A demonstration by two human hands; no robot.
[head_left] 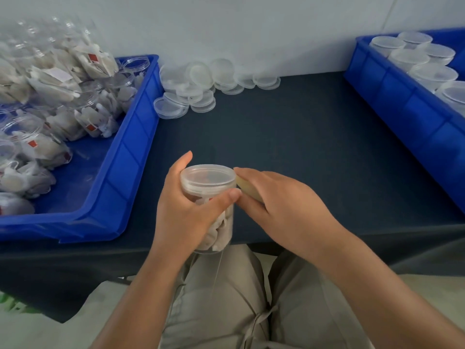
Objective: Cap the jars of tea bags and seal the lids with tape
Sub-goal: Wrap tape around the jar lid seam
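Holding jar point(221, 229) upright (lid point(208, 178) up), left grip point(183, 212), right grip point(284, 202) pinching tape point(247, 188)

Blue, navy and see-through plastic

A bright blue plastic bin on the left point(130, 152) and a bright blue plastic bin on the right point(392, 102) flank the dark navy desk point(289, 137). The clear round plastic jar point(227, 217) shows off-white tea bags point(216, 235) (small red tags point(91, 57) in the left bin) under its frosted translucent lid point(208, 176). The pale yellow tape roll point(247, 188) sits beside it.

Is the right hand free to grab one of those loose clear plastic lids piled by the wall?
Probably not yet: the right hand grips a yellowish tape roll against the capped clear jar. The path to the lids looks open, though.
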